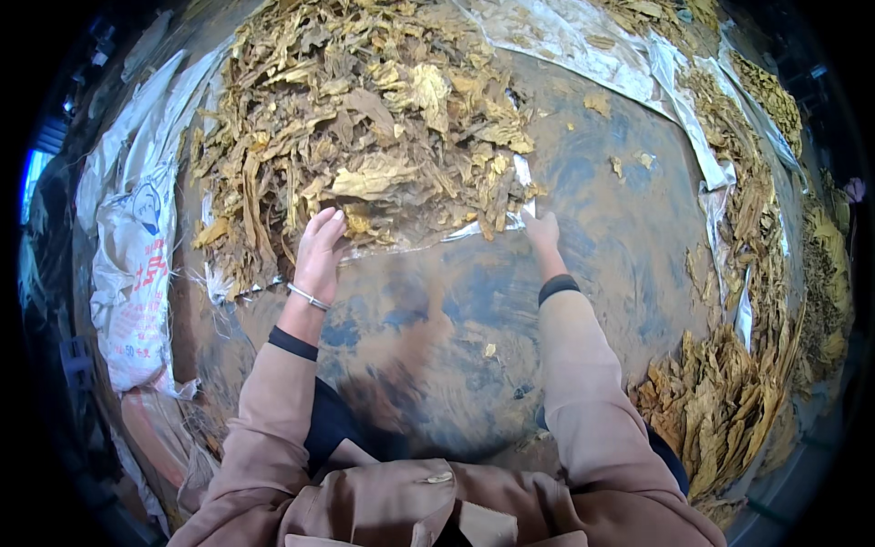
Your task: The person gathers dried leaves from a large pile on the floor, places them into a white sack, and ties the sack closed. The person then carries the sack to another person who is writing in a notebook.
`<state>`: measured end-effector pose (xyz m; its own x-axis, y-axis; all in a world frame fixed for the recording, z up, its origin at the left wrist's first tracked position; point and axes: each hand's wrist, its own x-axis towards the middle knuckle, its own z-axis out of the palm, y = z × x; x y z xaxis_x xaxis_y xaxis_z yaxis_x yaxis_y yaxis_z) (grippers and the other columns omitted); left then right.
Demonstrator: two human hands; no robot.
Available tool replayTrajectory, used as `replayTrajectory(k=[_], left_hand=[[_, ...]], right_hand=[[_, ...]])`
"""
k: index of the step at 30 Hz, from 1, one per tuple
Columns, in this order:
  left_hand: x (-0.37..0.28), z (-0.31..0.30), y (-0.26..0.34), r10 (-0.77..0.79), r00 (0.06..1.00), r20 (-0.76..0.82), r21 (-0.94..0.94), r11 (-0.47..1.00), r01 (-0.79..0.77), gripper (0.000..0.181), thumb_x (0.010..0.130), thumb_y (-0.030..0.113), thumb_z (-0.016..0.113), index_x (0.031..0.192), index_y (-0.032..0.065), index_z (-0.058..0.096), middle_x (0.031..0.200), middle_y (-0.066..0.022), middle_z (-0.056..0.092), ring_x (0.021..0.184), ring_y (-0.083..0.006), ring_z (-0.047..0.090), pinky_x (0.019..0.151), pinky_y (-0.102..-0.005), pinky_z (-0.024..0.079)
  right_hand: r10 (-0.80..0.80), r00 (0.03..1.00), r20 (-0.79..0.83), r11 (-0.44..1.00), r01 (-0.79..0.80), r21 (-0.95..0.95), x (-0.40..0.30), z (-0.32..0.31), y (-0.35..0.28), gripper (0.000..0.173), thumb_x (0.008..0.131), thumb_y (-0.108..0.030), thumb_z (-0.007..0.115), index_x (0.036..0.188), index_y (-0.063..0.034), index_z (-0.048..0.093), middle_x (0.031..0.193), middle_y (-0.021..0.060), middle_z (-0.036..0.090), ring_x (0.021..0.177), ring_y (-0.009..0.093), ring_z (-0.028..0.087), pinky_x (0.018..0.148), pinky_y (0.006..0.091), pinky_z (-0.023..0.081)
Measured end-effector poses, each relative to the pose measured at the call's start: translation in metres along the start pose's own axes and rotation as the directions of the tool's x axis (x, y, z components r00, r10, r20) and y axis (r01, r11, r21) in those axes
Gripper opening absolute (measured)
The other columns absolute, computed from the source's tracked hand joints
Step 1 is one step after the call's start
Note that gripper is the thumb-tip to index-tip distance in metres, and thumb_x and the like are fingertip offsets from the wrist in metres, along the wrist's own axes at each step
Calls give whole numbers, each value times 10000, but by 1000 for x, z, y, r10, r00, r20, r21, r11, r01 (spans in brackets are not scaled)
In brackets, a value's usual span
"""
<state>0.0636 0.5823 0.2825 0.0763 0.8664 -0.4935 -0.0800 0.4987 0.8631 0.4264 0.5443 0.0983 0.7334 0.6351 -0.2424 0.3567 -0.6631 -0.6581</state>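
A heap of dry yellow-brown leaves (369, 130), apparently tobacco, lies before me on a white woven plastic sheet (472, 231) whose near edge shows. My right hand (542, 231) is closed on the sheet's right near corner. At the near left side of the heap is my left hand (321, 239), fingers bent upward beside the leaves. A bangle (309, 297) circles that wrist. Whether the left fingers pinch anything is hidden. Below both hands stretches a dusty, dark, smooth surface (437, 308).
A printed white woven sack (133, 287) lies to the left. On the right, a stack of flattened leaves (718, 410) sits close to my right arm. More leaves on white sheeting (601, 58) lie at the upper right. Loose leaf scraps (597, 104) dot the surface.
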Motion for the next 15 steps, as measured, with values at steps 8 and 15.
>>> replayTrajectory(k=[8, 15], left_hand=[[-38, 14, 19, 29, 996, 88, -76, 997, -23, 424, 889, 198, 540, 1267, 44, 424, 1203, -57, 486, 1134, -177, 478, 935, -337, 360], [-105, -5, 49, -22, 1000, -2, -269, 963, 21, 375, 898, 190, 515, 1235, 36, 457, 1243, -111, 504, 1132, -209, 499, 938, -347, 391]], right_hand=[[-147, 983, 111, 988, 140, 68, 41, 25, 16, 380, 776, -346, 650, 881, 14, 588, 849, 194, 631, 761, 311, 613, 706, 383, 469], [-379, 781, 497, 896, 174, 409, 46, -10, -83, 365, 910, -354, 495, 742, -37, 561, 696, 69, 567, 565, 178, 531, 552, 359, 428]])
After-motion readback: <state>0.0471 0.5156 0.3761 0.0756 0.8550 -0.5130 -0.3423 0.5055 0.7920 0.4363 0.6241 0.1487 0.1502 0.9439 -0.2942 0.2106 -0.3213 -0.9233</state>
